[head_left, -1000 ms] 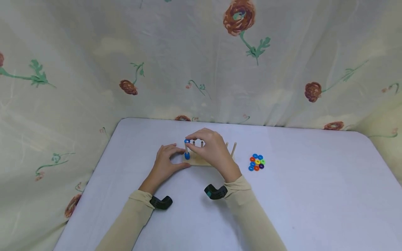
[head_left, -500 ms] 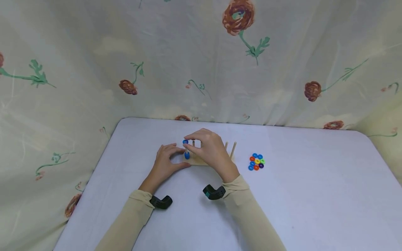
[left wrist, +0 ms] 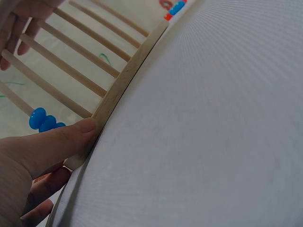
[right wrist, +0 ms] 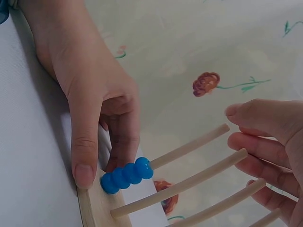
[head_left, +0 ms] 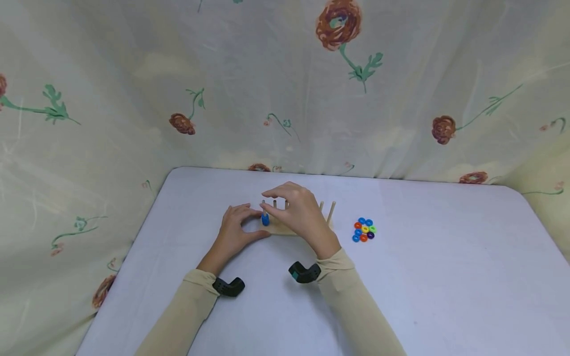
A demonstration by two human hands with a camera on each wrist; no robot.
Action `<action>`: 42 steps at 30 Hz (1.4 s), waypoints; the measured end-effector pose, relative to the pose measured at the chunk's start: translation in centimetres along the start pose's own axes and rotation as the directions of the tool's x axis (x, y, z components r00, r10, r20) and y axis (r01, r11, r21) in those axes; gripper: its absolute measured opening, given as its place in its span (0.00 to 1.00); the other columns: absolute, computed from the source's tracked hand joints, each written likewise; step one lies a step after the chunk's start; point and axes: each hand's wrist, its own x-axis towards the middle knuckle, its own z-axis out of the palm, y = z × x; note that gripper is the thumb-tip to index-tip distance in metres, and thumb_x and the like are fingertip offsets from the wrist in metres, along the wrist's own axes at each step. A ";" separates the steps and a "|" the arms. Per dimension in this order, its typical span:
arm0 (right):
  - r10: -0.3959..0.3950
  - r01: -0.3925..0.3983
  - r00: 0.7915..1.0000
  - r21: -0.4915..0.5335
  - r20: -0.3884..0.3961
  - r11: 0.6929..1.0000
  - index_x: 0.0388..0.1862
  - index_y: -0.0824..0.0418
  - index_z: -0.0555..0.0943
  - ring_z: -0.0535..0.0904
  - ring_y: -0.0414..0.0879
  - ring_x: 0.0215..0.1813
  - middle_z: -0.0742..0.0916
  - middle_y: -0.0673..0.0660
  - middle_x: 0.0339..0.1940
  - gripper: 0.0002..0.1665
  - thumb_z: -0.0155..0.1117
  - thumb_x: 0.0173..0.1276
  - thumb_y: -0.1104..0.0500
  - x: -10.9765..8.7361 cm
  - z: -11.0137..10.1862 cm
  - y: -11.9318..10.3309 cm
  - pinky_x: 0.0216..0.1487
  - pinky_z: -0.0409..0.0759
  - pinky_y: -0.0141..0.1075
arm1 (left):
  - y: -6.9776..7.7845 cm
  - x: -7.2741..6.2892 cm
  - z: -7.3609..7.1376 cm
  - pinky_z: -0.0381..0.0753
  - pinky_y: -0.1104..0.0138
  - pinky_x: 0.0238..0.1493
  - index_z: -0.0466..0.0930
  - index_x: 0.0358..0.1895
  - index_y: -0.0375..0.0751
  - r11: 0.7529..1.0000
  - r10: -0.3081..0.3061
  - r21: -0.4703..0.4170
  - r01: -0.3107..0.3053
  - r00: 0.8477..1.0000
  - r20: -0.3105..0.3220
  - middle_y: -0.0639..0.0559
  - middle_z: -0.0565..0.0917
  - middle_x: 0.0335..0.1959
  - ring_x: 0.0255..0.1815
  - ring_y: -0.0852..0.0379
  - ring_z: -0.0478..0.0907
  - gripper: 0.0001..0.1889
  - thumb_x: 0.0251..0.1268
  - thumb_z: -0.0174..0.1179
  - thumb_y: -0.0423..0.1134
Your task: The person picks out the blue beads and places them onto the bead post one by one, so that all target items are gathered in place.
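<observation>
A wooden stand with a row of upright pegs has a pale base lying on the table. My left hand grips the base's left end; in the left wrist view the thumb presses the base's long edge, with fingers on the far side. Several blue beads are stacked at the foot of the leftmost peg. Around the tip of that peg is my right hand, thumb and index finger apart with no bead between them. The other pegs in view are bare; the right hand partly hides the row in the head view.
To the right of the stand lies a cluster of loose ring beads in blue, red, yellow, green and dark purple. A white cloth covers the table. Behind it hangs a flowered curtain.
The blue bead pinched by my right hand was let go over the leftmost peg and dropped onto the stack, which is taller. The left hand has stayed in place.
</observation>
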 end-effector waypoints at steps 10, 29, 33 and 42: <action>0.009 -0.008 1.000 0.039 -0.017 0.999 0.48 0.57 0.91 0.88 0.45 0.48 0.93 0.53 0.43 0.14 0.77 0.65 0.54 0.0 -1.0 0.0 0.49 0.89 0.40 | -0.2 0.1 0.0 0.43 0.38 0.85 0.86 0.56 0.41 1.000 -0.010 -0.006 0.010 1.000 0.012 0.44 0.87 0.59 0.77 0.41 0.68 0.28 0.51 0.82 0.47; 0.110 -0.098 0.988 0.104 -0.110 0.990 0.46 0.59 0.91 0.89 0.51 0.48 0.94 0.56 0.43 0.11 0.78 0.64 0.60 -2.5 -5.9 4.2 0.51 0.88 0.47 | -0.5 0.1 0.2 0.43 0.41 0.86 0.86 0.56 0.41 1.000 -0.014 -0.014 0.014 1.000 0.012 0.44 0.87 0.60 0.77 0.42 0.68 0.29 0.49 0.82 0.47; 0.122 -0.111 0.983 0.087 -0.139 0.990 0.45 0.59 0.92 0.89 0.50 0.46 0.94 0.55 0.42 0.11 0.78 0.63 0.62 -3.5 -7.3 5.2 0.49 0.87 0.46 | -0.4 0.0 0.2 0.45 0.39 0.85 0.86 0.55 0.40 1.000 -0.002 -0.014 0.002 1.000 0.003 0.44 0.87 0.59 0.77 0.41 0.69 0.28 0.49 0.82 0.46; 0.192 -0.193 0.974 0.005 -0.120 0.981 0.46 0.57 0.91 0.88 0.49 0.47 0.93 0.54 0.43 0.12 0.78 0.63 0.59 -6.0 -9.5 7.5 0.47 0.83 0.38 | -0.4 0.1 0.2 0.42 0.42 0.87 0.86 0.56 0.41 0.999 -0.028 -0.018 0.029 1.000 0.013 0.44 0.86 0.61 0.78 0.43 0.68 0.30 0.49 0.82 0.48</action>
